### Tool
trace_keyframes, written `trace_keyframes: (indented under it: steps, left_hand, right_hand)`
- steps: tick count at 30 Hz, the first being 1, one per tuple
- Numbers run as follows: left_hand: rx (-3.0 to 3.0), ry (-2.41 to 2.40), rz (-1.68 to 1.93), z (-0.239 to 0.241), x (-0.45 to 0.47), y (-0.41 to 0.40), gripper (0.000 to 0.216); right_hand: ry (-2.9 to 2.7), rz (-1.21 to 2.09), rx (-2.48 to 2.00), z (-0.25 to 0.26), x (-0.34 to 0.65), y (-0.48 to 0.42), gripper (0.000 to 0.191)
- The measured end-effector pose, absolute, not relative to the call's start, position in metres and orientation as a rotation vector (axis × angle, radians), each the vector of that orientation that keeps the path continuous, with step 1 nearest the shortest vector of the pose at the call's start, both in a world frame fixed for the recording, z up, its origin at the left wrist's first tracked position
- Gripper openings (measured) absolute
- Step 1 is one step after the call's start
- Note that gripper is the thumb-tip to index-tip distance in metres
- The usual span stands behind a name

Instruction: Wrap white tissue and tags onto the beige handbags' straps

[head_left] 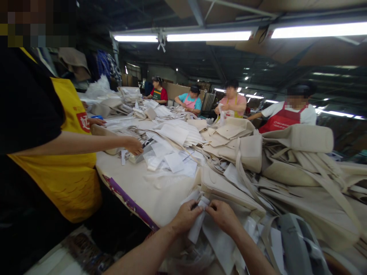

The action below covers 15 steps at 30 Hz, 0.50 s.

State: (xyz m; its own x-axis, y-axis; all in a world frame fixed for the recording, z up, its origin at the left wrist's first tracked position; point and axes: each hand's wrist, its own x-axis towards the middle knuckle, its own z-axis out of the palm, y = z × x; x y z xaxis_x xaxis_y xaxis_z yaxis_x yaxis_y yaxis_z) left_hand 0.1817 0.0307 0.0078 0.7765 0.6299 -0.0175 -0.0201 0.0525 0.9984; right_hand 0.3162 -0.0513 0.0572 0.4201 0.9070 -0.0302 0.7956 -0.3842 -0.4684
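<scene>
My left hand [185,217] and my right hand [223,216] meet at the near edge of the table, both pinched closed on a small white folded packet [200,217] that hangs down between them. Just beyond my fingers lies a cream fabric bag [226,189] on a heap of similar bags. White sheets [220,244] lie under my wrists.
A long cloth-covered table [143,187] is piled with cream bags [298,160] and white papers [172,152]. A person in a yellow apron [69,172] stands close on my left, a hand [134,146] on the table. Several other workers [289,112] sit along the far side.
</scene>
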Motion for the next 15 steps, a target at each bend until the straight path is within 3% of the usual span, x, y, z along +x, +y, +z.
trace_keyframes:
  steps: [6, 11, 15]
  left_hand:
    - [1.386, 0.47, 0.423, 0.018, 0.177, 0.033, 0.034]
    - [1.476, 0.721, 0.49, 0.012, 0.188, 0.035, 0.032]
    - [1.466, 0.706, 0.524, 0.007, 0.192, 0.034, 0.031]
  right_hand:
    - [-1.457, 0.43, -2.261, 0.053, 0.322, -0.047, 0.019]
    - [-1.475, 0.48, -2.166, 0.048, 0.326, -0.049, 0.025]
    - [-1.476, 0.6, -2.022, 0.04, 0.33, -0.057, 0.014]
